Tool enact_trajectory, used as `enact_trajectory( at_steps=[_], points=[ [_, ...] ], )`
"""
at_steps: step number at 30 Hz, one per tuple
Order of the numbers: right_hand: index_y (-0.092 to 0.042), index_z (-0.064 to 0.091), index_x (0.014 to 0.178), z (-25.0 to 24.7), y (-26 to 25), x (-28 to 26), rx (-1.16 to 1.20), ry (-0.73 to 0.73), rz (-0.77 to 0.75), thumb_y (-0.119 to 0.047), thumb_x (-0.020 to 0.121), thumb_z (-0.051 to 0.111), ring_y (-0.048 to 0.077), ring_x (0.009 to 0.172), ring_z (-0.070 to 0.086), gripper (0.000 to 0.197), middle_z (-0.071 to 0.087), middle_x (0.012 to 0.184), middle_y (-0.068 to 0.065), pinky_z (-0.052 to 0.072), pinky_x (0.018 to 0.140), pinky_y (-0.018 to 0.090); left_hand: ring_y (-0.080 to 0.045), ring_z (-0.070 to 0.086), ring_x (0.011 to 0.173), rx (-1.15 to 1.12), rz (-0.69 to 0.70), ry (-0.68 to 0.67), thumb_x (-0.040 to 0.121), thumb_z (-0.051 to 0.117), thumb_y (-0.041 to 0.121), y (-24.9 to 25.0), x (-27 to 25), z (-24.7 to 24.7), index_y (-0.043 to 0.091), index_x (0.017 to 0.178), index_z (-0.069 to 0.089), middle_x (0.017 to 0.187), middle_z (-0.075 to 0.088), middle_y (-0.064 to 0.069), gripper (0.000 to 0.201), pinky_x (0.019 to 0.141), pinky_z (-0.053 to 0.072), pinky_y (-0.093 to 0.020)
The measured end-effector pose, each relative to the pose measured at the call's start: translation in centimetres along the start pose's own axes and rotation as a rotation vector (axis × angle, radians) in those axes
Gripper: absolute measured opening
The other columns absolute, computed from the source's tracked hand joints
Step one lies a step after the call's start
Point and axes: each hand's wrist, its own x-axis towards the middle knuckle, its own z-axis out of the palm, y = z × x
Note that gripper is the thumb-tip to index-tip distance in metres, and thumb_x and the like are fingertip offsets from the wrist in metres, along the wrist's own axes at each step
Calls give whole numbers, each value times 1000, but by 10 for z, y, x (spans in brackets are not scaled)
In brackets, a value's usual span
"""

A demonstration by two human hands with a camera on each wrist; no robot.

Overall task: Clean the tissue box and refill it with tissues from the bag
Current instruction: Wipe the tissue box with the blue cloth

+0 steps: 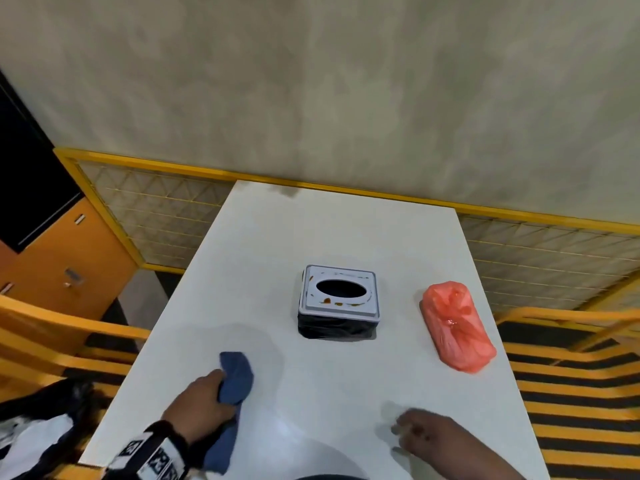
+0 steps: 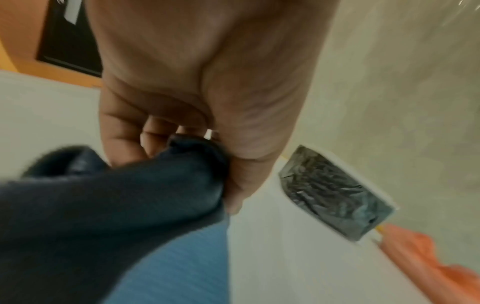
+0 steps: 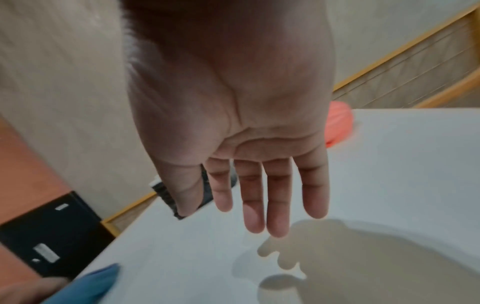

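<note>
While my left hand (image 1: 204, 401) grips a bunched blue cloth (image 1: 232, 386) near the front left of the white table (image 1: 346, 237), its fingers (image 2: 124, 142) curled round the fabric, my right hand (image 1: 427, 436) hovers just above the table's front right with straight, slightly spread fingers (image 3: 253, 197) holding nothing. At mid-table stands the tissue box (image 1: 337, 301), upright, its pale lid showing a dark oval opening and a few orange-brown stains along the near edge; its dark sides look wrapped in crinkled black film in the left wrist view. Right of the box and apart from it lies the bag (image 1: 455, 325), a knotted orange-pink plastic bundle lying lengthwise. Both my hands are well short of the box and the bag.
</note>
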Motion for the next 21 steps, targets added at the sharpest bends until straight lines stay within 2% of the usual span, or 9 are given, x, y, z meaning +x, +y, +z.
enact_trajectory(
  at_steps=[3, 6, 9, 11, 13, 15, 17, 19, 21],
  points=[
    [-50, 57, 114, -6, -25, 21, 102, 57, -159, -46, 82, 70, -7, 93, 62, 35, 65, 109, -14, 47, 84, 10, -9, 60, 78, -227, 154, -79, 80, 72, 28, 46, 3, -4, 18, 91, 55, 88, 65, 3, 23, 63, 43, -20],
    [-55, 26, 141, -6, -58, 36, 190, 11, -310, -49, 74, 78, -18, 126, 35, 84, 31, 144, -31, 34, 101, 9, -8, 60, 74, -447, 312, -170, 77, 75, 31, 103, 1, -14, 12, 94, 57, 86, 63, 1, 31, 60, 43, -22],
    [-48, 7, 150, -7, -85, 44, 222, 58, -487, -40, 70, 84, -21, 136, 13, 111, 4, 149, -39, 26, 108, 9, -19, 65, 85, -724, 411, -320, 77, 77, 32, 146, -1, -20, 9, 110, 61, 97, 67, -6, 43, 68, 48, -33],
    [-46, 16, 150, -11, -98, 53, 293, 167, -526, -28, 73, 83, -14, 133, 30, 103, 19, 148, -33, 39, 102, 12, -27, 67, 94, -885, 434, -417, 85, 73, 20, 168, 0, -24, 13, 115, 64, 104, 70, -9, 32, 76, 51, -40],
    [-50, 32, 141, -17, -101, 61, 406, 368, -516, -14, 78, 78, -4, 119, 53, 86, 46, 136, -24, 48, 91, 15, -25, 66, 85, -951, 437, -462, 88, 68, 16, 183, 3, -30, 12, 114, 66, 99, 69, -9, 26, 72, 55, -34],
    [-58, 45, 120, -25, -97, 66, 538, 509, -480, -3, 80, 72, 0, 103, 64, 73, 63, 114, -24, 52, 81, 15, -19, 63, 78, -866, 466, -409, 89, 70, 21, 191, 12, -37, 12, 107, 68, 91, 68, -7, 20, 71, 55, -32],
    [-52, 55, 107, -33, -87, 66, 548, 634, -424, 2, 80, 69, 2, 98, 65, 62, 66, 106, -22, 53, 83, 22, -13, 65, 84, -631, 541, -190, 88, 72, 34, 192, 27, -45, 23, 101, 68, 94, 70, 4, 18, 79, 55, -32],
    [-38, 63, 98, -43, -82, 62, 576, 688, -391, 5, 81, 66, 0, 91, 65, 46, 69, 97, -12, 54, 84, 25, -10, 60, 114, -314, 620, 86, 82, 76, 47, 186, 52, -55, 31, 119, 61, 121, 63, 8, 43, 99, 48, -35],
    [-27, 64, 88, -49, -78, 62, 572, 716, -424, 11, 84, 60, -7, 79, 62, 39, 66, 89, -4, 49, 73, 9, -19, 30, 145, 28, 636, 190, 75, 76, 58, 178, 82, -63, 33, 146, 39, 154, 36, 4, 85, 116, 33, -45]
  ],
)
